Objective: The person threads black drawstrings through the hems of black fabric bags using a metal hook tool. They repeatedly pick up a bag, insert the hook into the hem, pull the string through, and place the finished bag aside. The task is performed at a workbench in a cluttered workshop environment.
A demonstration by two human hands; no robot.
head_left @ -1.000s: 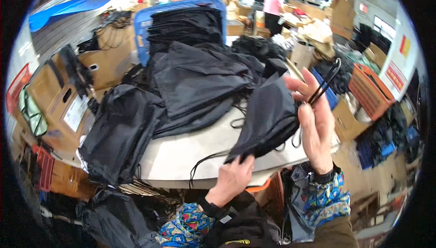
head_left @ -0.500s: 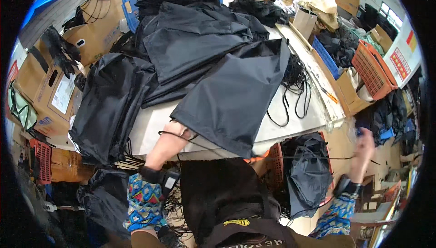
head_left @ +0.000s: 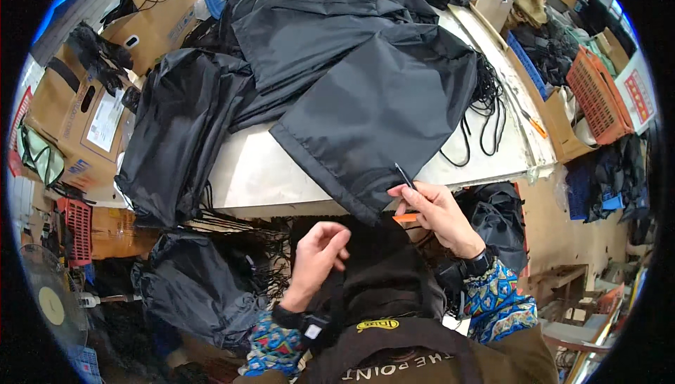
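A flat black fabric bag [head_left: 383,117] lies on the white tabletop, its hemmed lower edge and one corner reaching over the table's front edge. My right hand [head_left: 441,216] is closed at that corner on a thin dark tool [head_left: 404,176] with a shiny narrow tip pointing up and left over the cloth. Below the fingers an orange piece [head_left: 406,217] shows; I cannot tell whether the hand touches it. My left hand [head_left: 318,257] hovers in front of the table, left of the corner, fingers curled together. What it holds, if anything, is hidden.
More black bags [head_left: 323,39] are piled behind, with a folded stack [head_left: 184,131] at the left. Black cords [head_left: 492,103] bunch at the right. Cardboard boxes [head_left: 91,120] stand left, an orange crate [head_left: 599,92] right. A fan [head_left: 53,303] is at the lower left.
My right hand has come in from far right, where a stretched cord ran, to the bag's corner. My left hand has left the bag's hem and moved down and right. The view has shifted.
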